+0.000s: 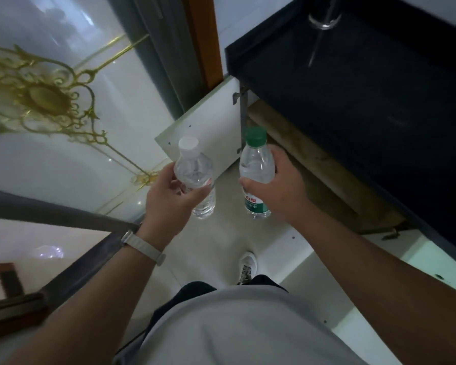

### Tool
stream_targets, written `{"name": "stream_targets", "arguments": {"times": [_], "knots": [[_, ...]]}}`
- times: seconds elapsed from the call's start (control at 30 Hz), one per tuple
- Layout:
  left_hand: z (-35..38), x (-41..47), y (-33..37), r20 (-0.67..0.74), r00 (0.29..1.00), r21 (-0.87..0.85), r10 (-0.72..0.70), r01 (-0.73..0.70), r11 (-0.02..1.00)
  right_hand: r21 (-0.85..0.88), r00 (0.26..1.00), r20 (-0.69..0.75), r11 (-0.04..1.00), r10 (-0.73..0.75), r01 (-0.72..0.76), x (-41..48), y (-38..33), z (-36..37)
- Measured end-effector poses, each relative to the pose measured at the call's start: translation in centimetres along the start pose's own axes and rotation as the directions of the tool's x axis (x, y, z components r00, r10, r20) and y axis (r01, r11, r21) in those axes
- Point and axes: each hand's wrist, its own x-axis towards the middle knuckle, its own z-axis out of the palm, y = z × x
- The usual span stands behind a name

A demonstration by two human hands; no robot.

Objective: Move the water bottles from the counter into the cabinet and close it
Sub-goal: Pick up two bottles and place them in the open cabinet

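My left hand (173,196) grips a clear water bottle with a white cap (194,168), held upright above the floor. My right hand (277,184) grips a second clear bottle with a green cap and a green label (256,164), also upright. Both bottles hang in front of the open cabinet (313,164) under the dark counter (366,83). The cabinet's left door (208,125) and right door (379,262) stand swung open. A wooden shelf shows inside; the rest of the interior is hidden by the counter's edge.
A faucet (324,19) rises over the dark counter at the top right. An orange door frame (203,40) and grey curtain stand left of the cabinet. The glossy floor has a gold ornament (42,96). My shoe (248,264) stands below the bottles.
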Motion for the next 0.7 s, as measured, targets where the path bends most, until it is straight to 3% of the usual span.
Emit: {"name": "stream_targets", "arguments": {"times": [0.23, 0.4, 0.53, 0.7], "knots": [[4.8, 4.8, 3.0, 0.176, 0.983, 0.129, 0.06, -0.084, 0.988, 0.106, 0.967, -0.213, 0.987, 0.141, -0.121, 1.8, 2.3, -3.8], [7.8, 7.7, 4.5, 0.36, 0.929, 0.127, 0.09, -0.144, 0.981, 0.148, 0.916, -0.313, 0.966, 0.25, -0.212, 2.0, 3.5, -5.4], [9.7, 10.6, 4.8, 0.495, 0.861, 0.11, 0.112, -0.19, 0.976, 0.169, 0.852, -0.411, 0.946, 0.323, -0.277, 2.4, 4.2, -5.5], [11.4, 15.1, 4.5, 0.68, 0.725, 0.059, 0.109, -0.202, 0.978, 0.224, 0.727, -0.538, 0.904, 0.426, -0.364, 3.5, 4.4, -4.2]]}}
